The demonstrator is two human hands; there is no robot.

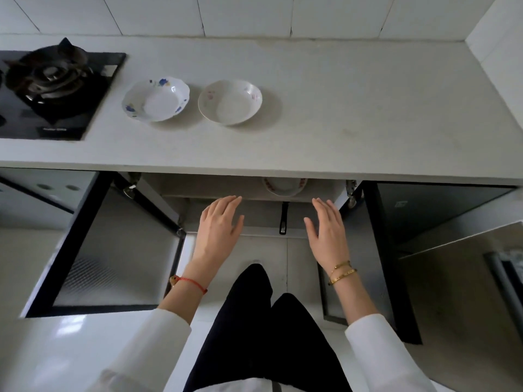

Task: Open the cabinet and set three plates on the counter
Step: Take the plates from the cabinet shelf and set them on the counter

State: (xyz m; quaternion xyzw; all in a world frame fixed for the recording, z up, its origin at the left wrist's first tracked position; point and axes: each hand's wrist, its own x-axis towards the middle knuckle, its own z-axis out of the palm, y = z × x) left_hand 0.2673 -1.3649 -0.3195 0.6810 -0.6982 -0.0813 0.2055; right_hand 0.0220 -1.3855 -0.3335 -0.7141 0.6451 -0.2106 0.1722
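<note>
I see two plates (156, 99) (230, 102) face up, side by side along the counter (339, 114). My left hand (218, 227) and right hand (328, 230) hover spread and empty before the open cabinet (175, 190), fingers pointing inward.

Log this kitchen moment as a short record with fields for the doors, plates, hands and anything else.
cabinet doors: left door and right door both swung open
plates on counter: blue-flowered plate next to pink-flowered plate, apart, right of the gas burner
plate in cabinet: red-rimmed plate on the shelf, partly hidden by the counter edge
left hand: open, empty
right hand: open, empty
also inside: black pan handle
</note>
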